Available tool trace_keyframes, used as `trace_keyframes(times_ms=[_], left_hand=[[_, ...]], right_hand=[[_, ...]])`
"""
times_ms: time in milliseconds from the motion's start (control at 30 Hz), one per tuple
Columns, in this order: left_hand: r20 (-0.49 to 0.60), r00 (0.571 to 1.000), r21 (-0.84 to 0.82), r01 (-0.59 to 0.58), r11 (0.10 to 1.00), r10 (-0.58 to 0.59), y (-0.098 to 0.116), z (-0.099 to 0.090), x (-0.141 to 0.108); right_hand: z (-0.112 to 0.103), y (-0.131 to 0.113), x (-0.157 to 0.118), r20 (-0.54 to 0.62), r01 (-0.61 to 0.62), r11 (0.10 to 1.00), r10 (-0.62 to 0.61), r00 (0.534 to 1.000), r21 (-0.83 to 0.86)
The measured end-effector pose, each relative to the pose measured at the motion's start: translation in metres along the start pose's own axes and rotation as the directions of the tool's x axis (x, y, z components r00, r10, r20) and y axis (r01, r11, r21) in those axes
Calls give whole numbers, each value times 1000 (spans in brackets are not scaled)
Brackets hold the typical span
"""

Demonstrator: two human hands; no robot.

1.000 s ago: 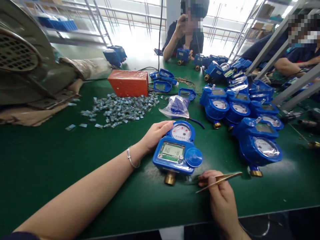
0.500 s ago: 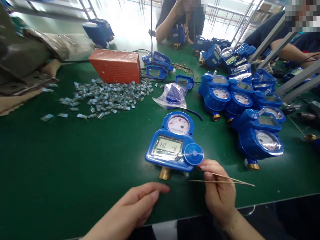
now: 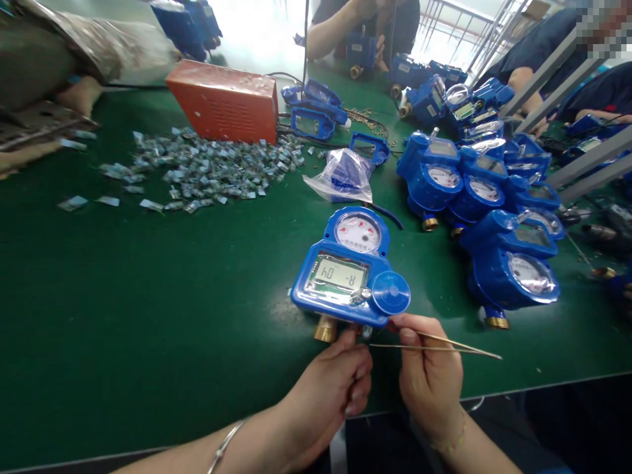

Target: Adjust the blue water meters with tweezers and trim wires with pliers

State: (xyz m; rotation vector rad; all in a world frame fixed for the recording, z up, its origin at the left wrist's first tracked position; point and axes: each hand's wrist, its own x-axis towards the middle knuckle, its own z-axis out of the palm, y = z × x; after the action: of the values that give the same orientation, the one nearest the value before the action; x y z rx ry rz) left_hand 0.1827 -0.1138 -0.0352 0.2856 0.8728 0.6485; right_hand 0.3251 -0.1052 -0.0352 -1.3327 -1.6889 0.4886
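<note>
In front of me on the bench lies a blue water meter (image 3: pixel 345 283) with a lit display, a round dial and an open round blue cap (image 3: pixel 392 293) at its right. My left hand (image 3: pixel 336 382) is closed beside the brass fitting (image 3: pixel 326 329), its fingertips at the meter's lower edge. What these fingers pinch, if anything, is hidden. My right hand (image 3: pixel 429 368) is closed around thin metal tweezers (image 3: pixel 469 349), at the meter's lower right corner. One tweezer arm points left towards my left hand; the tip of the other is hidden by my fingers.
Several other blue water meters (image 3: pixel 513 270) stand to the right. A heap of small wrapped parts (image 3: pixel 207 168) lies left of centre, before an orange box (image 3: pixel 224 102). Behind my meter is a plastic bag (image 3: pixel 343 174). A grey machine stands far left; co-workers sit opposite.
My left hand has moved right and up to the meter's lower edge, its fingers curling closed. My right hand keeps the tweezers at the lower right corner. The view has shifted slightly.
</note>
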Motion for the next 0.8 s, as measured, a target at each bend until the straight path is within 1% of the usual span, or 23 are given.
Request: trace_keyframes(times_ms=[133,233,333,567,667,800], left_hand=[[48,998,-68,-34,997,38,-1,0,4],[95,991,-74,-83,994,90,1,0,5],[110,986,-72,-114,991,122,3,1,5],[60,990,-80,-121,989,126,-2,2,10],[74,990,-90,-116,989,122,-4,1,10],[89,991,-111,-88,990,98,-2,0,9]], right_hand=[[-1,-2,2,-17,62,998,-63,998,-30],[-1,-4,1,-19,87,996,-88,996,-33],[-2,-6,1,-25,102,994,-102,994,-25],[0,-5,0,-37,105,994,-106,994,-22],[-1,-4,-1,-44,117,993,-118,992,-32],[-3,-5,-1,-31,100,993,-102,994,-56]])
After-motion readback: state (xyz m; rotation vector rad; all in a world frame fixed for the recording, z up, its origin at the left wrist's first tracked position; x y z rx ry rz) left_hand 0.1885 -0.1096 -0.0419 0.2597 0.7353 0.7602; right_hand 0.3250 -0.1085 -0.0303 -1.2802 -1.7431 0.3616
